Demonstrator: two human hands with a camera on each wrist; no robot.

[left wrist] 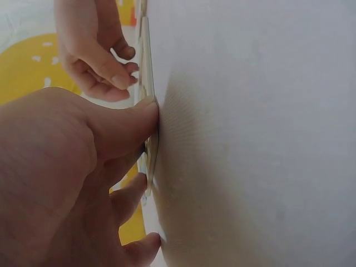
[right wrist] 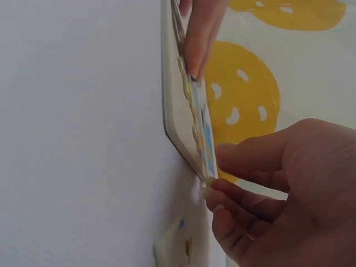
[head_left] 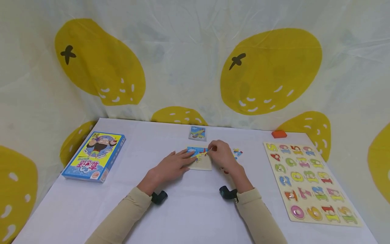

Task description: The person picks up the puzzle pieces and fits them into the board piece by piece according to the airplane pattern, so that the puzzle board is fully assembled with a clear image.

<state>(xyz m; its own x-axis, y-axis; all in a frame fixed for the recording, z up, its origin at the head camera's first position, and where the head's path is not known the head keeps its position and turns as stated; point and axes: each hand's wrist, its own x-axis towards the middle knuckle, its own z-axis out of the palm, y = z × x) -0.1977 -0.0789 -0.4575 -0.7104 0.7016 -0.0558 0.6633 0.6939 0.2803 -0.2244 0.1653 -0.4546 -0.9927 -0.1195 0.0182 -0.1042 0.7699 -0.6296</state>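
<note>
A small square puzzle board (head_left: pixel 202 166) lies flat on the table, its far part covered by blue, yellow and red jigsaw pieces (head_left: pixel 199 151). Spread across its left side, the left hand (head_left: pixel 171 166) rests with extended fingers on the pieces, the thumb (left wrist: pixel 139 119) at the near edge. The right hand (head_left: pixel 221 155) is at the board's right edge, fingers curled in towards the thumb (right wrist: pixel 231 156). Its fingertips pinch a jigsaw piece beside the blue picture; the piece is mostly hidden by the fingers. Beyond the board lies a picture card (head_left: pixel 197 133) with a yellow airplane.
Loose jigsaw pieces (head_left: pixel 237 153) lie right of the right hand, with another piece (head_left: pixel 224 171) below its wrist. A blue-and-yellow box (head_left: pixel 94 156) stands at the left. A wooden number board (head_left: pixel 310 184) lies at the right, with an orange-red object (head_left: pixel 279 134) behind it.
</note>
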